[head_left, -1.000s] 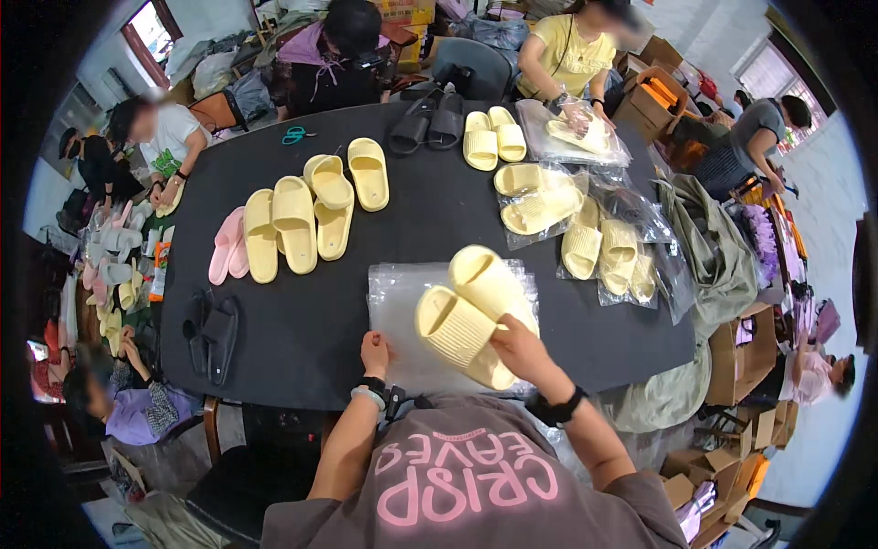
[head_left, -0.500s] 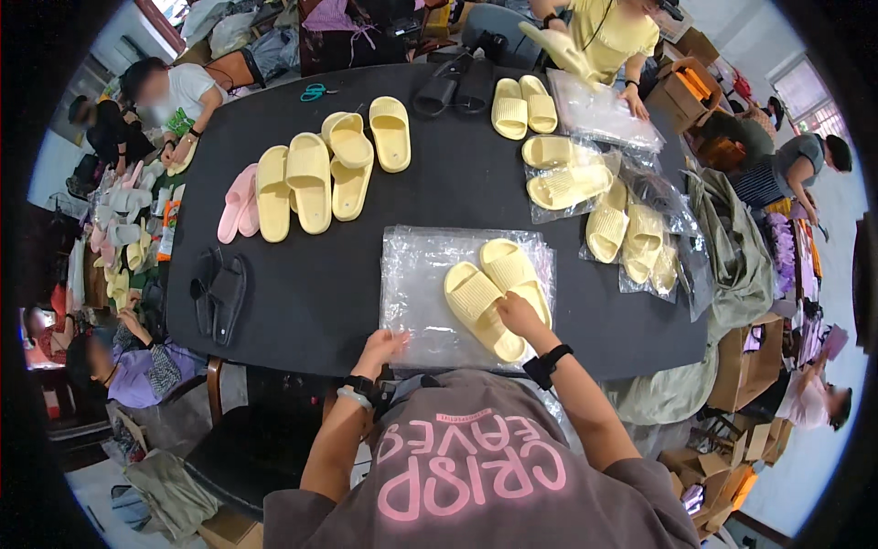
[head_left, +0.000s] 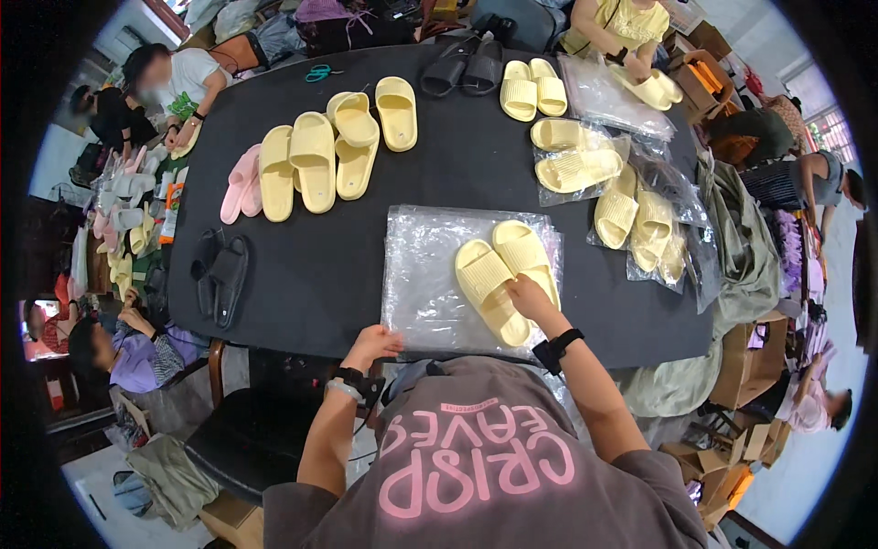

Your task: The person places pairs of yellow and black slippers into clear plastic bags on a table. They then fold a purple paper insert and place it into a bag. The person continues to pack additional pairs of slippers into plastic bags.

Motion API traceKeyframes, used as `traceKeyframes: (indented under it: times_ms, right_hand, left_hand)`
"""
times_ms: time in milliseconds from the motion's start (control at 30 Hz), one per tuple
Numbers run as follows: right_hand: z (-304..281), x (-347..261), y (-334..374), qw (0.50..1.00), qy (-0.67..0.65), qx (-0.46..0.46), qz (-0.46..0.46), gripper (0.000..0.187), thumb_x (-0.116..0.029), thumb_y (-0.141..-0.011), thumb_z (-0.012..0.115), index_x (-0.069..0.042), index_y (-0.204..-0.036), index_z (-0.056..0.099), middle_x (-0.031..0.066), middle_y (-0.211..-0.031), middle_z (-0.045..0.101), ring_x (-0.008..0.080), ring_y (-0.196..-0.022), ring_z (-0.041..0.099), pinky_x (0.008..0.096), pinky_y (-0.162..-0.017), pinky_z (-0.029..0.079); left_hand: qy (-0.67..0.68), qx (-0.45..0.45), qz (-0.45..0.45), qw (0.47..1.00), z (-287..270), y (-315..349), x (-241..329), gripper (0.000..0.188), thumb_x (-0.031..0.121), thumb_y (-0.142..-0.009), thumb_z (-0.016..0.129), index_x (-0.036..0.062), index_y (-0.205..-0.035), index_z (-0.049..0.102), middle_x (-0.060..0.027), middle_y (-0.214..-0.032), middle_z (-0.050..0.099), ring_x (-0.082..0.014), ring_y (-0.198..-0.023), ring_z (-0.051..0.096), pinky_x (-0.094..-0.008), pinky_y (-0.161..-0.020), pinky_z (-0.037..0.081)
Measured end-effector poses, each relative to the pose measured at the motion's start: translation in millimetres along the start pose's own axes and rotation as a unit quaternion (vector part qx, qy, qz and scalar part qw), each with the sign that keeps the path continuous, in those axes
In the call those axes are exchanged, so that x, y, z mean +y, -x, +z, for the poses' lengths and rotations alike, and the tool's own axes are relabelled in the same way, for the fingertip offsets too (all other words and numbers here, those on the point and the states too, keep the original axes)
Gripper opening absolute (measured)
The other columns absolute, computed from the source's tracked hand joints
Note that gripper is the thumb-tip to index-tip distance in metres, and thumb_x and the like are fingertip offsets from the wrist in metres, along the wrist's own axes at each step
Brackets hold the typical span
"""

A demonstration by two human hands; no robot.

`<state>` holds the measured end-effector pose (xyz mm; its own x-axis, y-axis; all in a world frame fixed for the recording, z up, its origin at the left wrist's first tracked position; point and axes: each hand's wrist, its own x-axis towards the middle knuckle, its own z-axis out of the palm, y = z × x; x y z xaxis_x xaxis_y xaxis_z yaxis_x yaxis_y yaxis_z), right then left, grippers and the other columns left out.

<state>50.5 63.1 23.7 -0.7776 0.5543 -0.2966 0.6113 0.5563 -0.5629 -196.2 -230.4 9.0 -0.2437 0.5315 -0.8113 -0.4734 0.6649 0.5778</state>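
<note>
A pair of pale yellow slide slippers [head_left: 485,274] lies on the right part of a stack of clear plastic bags [head_left: 421,265] in front of me. My right hand [head_left: 532,300] is closed on the pair, its fingers where the two slippers meet; my palm hides part of the right one. At the stack's near left corner, my left hand [head_left: 375,343] has its fingers closed on the edge of a clear bag. How many bag layers they pinch cannot be made out.
Loose yellow slippers [head_left: 313,163], pink slippers [head_left: 242,186] and black slippers [head_left: 222,284] stand on the dark table [head_left: 302,274]. Bagged yellow slippers [head_left: 576,171] lie at the right. Across the table, a person in yellow handles slippers over another bag stack [head_left: 590,87].
My left fingers, stretched out before, now curl at the bag edge. My right hand stays on the slippers. The person across has lowered a raised yellow slipper onto their bags. The view shifts slightly.
</note>
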Motion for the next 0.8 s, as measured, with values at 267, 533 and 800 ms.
traceKeyframes:
  times_ms: [267,533,800]
  right_hand:
    - [7,-2,1,0.999,0.020,0.000,0.026,0.027,-0.015,-0.086,0.047,-0.004,-0.104,0.062,0.0192,-0.093,0.055,0.0363,-0.087,0.057,0.0433,-0.078,0.046]
    - [17,10,1,1.000,0.013,0.020,0.010,0.028,-0.017,-0.085,0.048,-0.003,-0.105,0.062,0.0214,-0.095,0.055,0.0377,-0.087,0.057,0.0438,-0.079,0.046]
    - [30,11,-3,0.999,0.041,0.019,0.027,0.027,-0.011,-0.080,0.046,-0.001,-0.099,0.063,0.0219,-0.100,0.060,0.0365,-0.088,0.060,0.0439,-0.080,0.048]
  left_hand:
    - [0.077,-0.023,-0.036,0.996,-2,9,-42,0.027,0.019,-0.084,0.066,-0.0023,-0.099,0.059,-0.0139,-0.094,0.065,-0.0224,-0.085,0.066,-0.0304,-0.073,0.053]
    - [-0.134,0.040,0.021,0.990,-3,20,-6,0.026,0.024,-0.082,0.068,-0.0010,-0.089,0.063,-0.0078,-0.082,0.066,-0.0142,-0.069,0.064,-0.0270,-0.059,0.053]
    - [0.096,-0.069,0.088,0.989,-25,-6,-38,0.009,0.007,-0.083,0.063,0.0009,-0.088,0.058,-0.0072,-0.081,0.060,-0.0136,-0.069,0.057,-0.0262,-0.061,0.047]
